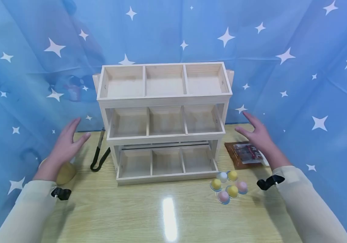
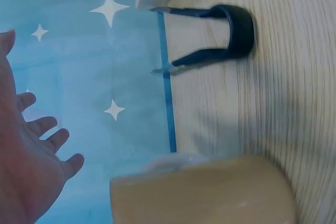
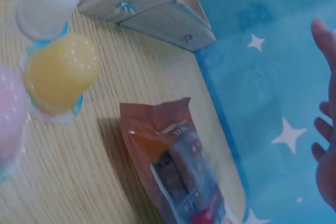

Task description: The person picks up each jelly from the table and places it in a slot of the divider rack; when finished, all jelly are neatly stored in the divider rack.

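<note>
A pale wooden rack (image 1: 165,101) stands at the middle of the table, its three tiers each split into three bare compartments. Both hands are raised in the air on either side of it, holding nothing. My left hand (image 1: 64,145) has its fingers spread, above black-handled tongs (image 2: 242,32) and a tan rounded container (image 2: 205,195) partly hidden by the forearm in the head view. Fingers and thumb apart, my right hand (image 1: 259,136) hovers near a brown snack packet (image 3: 157,135). Several small jelly cups (image 1: 232,191), yellow, pink and whitish, stand at the rack's front right corner.
Behind the rack hangs a blue curtain (image 1: 158,30) with white stars, which also closes in both sides. The light wood table (image 1: 124,212) stretches in front, with a bright light reflection on it. A whitish item (image 1: 264,159) pokes out beside the packet.
</note>
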Demonstrator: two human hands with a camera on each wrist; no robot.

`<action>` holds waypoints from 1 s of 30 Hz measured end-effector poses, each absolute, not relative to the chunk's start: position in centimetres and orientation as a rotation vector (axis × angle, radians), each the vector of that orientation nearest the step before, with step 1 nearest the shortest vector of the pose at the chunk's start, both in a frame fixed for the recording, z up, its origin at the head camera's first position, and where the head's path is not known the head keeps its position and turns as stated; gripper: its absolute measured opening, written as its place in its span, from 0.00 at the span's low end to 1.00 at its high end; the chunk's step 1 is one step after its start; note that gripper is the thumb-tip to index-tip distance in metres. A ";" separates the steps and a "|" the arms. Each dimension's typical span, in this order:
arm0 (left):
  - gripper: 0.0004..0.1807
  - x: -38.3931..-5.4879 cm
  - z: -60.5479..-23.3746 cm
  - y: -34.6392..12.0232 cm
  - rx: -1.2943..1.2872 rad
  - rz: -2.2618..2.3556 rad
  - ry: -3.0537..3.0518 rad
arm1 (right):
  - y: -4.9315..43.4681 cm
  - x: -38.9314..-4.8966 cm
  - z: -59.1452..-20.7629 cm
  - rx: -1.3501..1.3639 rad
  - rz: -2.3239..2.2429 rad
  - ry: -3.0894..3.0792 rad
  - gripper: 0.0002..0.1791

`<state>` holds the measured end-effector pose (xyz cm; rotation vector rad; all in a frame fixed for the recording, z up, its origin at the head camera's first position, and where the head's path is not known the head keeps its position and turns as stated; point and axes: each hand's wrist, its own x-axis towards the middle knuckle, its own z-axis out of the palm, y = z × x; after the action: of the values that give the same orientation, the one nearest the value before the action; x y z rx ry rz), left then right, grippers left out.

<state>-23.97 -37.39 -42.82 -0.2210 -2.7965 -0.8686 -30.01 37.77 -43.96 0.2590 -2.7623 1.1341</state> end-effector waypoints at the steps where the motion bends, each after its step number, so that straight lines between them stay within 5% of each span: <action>1: 0.47 -23.8 -42.8 -37.3 -0.227 -0.920 -2.784 | 37.7 -29.8 -44.1 0.241 1.179 -2.759 0.52; 14: 0.44 -21.9 -44.2 -35.0 -0.295 -1.529 -2.550 | 35.8 -28.1 -44.6 0.341 1.574 -2.642 0.47; 30: 0.46 -21.3 -45.5 -33.1 -0.237 -1.500 -2.541 | 34.4 -27.0 -45.2 0.342 1.519 -2.662 0.45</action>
<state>-21.27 -33.08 -45.50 -0.2366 -2.5413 -1.4997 -26.99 34.40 -45.21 0.3422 -2.6623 1.5191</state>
